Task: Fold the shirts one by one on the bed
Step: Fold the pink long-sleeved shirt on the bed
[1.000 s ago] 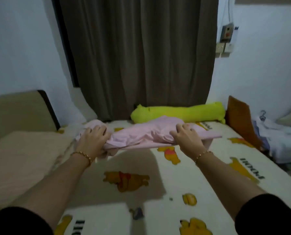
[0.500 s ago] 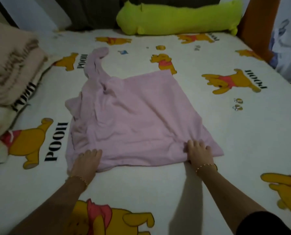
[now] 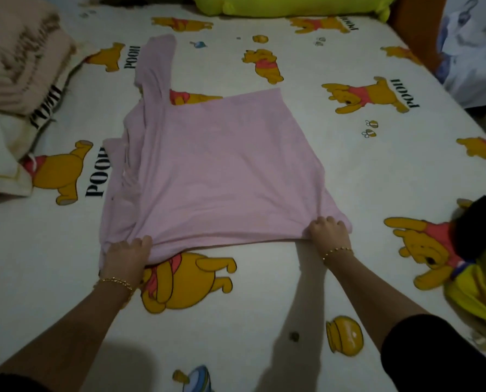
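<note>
Okay, both hands are down on the bed (image 3: 264, 312) and both are on the pink shirt (image 3: 216, 165). My left hand (image 3: 127, 256) has the near-left corner of the hem. Its fingers are curled over the cloth, and creases run away from the grip. My right hand (image 3: 329, 233) pinches the near-right corner, knuckles up, with the fabric gathered under the fingertips. Each wrist has a thin gold bracelet, the left one (image 3: 116, 282) and the right one (image 3: 336, 251).

The shirt lies spread out flat just beyond both hands, its near edge stretched between them. One long sleeve (image 3: 158, 63) runs away from my left hand towards the far side of the bed, and the shirt's left side looks doubled over in loose pleats.

Further out beyond the shirt lies a lime-green bolster (image 3: 278, 7). Well off to the left of my left hand sits a folded beige blanket (image 3: 18, 60), with a cream pillow (image 3: 1, 154) nearer to me. To the right of my right hand, well apart from it, a yellow garment (image 3: 479, 301) lies in a heap with something black (image 3: 482, 222) on top. Far beyond that there is pale clothing (image 3: 474, 58) past the bed's edge, too blurred to make out.
</note>
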